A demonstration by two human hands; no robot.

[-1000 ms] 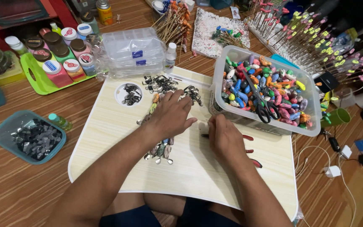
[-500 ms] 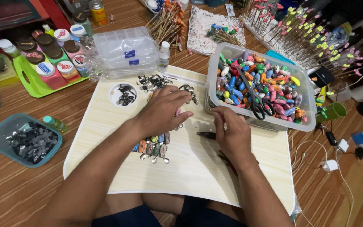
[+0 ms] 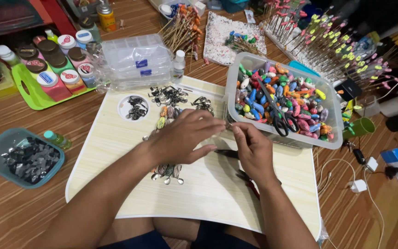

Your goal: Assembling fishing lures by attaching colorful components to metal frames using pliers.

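Two hands meet in the middle of the frame over one pale lap board (image 3: pixel 116 152). The left hand (image 3: pixel 185 140) and right hand (image 3: pixel 252 150) pinch one tiny metal piece (image 3: pixel 228 124) together, fingers close. One clear tub of colourful lures (image 3: pixel 321 138) sits upper right, touching one pair of scissors (image 3: pixel 277 115).

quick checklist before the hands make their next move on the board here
1. Left hand and right hand meet at the fingertips: ok.
2. Small part pinched between them: cannot tell, too small.
3. Bead bin beside the right hand: ok.
4. Scissors lie on the beads, loose: not ok.
5. Pliers partly under the right wrist: not ok.
6. Finished lures by the left wrist, on the board: ok.
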